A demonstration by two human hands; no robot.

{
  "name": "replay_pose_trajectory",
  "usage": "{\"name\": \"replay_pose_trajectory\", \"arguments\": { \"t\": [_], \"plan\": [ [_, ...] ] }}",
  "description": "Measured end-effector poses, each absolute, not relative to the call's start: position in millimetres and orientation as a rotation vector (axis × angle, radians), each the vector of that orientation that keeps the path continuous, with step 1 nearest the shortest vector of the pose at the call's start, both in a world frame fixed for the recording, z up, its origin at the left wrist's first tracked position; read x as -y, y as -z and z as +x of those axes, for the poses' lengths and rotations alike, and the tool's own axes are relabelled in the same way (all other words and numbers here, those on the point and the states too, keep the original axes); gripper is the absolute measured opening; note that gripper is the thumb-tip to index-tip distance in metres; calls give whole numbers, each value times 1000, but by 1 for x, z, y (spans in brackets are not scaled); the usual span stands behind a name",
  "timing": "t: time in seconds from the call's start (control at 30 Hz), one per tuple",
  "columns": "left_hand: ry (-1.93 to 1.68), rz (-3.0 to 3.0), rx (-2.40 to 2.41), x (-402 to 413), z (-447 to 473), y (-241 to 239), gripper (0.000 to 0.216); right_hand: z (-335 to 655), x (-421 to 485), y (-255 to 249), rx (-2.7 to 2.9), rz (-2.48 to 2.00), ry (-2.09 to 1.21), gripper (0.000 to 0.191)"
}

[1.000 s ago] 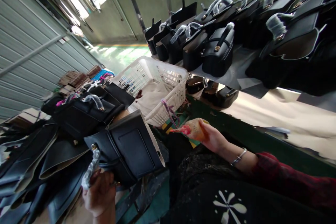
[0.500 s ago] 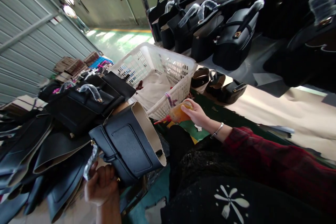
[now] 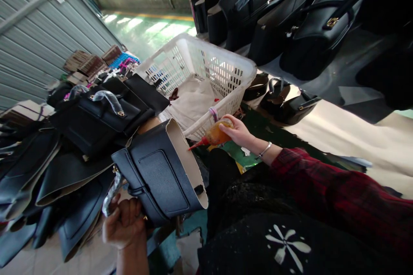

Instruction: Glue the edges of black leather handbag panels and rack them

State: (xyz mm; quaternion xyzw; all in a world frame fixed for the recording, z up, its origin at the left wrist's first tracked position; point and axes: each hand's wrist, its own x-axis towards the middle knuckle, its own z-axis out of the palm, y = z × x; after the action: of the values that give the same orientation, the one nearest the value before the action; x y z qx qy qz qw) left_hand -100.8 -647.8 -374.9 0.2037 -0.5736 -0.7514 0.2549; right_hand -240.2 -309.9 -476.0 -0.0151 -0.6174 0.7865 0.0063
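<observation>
Black, with a pale inside, a handbag [image 3: 163,174] is lying tipped over in front of the person, and its open end is facing the right hand [image 3: 237,132]. The left hand [image 3: 124,223] is curling its fingers in tight, holding the bag by its plastic-wrapped handle [image 3: 113,191]. The right hand is closing around a squeeze bottle [image 3: 218,133], with the thumb and fingers wrapping its sides. The bottle's red nozzle [image 3: 200,142] is pointing at the bag's open edge; I cannot tell if the tip is touching it.

Something orange-yellow is showing inside the bottle. Behind it, a white plastic basket [image 3: 226,53] is holding crumpled whitish sheets [image 3: 195,105] and a small dark red thing [image 3: 174,93]. A purple and white tie [image 3: 213,114] is hanging on its near side. More black bags [image 3: 97,114] are piling up on the left, and others are standing on a shelf [image 3: 342,73] on the right.
</observation>
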Motion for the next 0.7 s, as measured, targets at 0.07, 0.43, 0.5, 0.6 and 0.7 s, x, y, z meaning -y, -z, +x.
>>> {"name": "replay_pose_trajectory", "arguments": {
  "t": [0.07,0.43,0.5,0.6,0.7],
  "plan": [
    [2025,553,1577,648,-101,376,27,-238,308,477,1943,-53,-2474,42],
    [2031,536,1589,650,-103,377,25,-216,297,484,2037,-3,-2546,39],
    [2034,531,1591,653,-103,379,26,-211,296,485,2044,-7,-2583,41],
    [2037,522,1586,657,-104,383,28,-204,295,486,2050,-12,-2636,44],
    [2041,507,1587,661,-104,385,30,-202,294,489,2052,-37,-2623,46]
  ]
}}
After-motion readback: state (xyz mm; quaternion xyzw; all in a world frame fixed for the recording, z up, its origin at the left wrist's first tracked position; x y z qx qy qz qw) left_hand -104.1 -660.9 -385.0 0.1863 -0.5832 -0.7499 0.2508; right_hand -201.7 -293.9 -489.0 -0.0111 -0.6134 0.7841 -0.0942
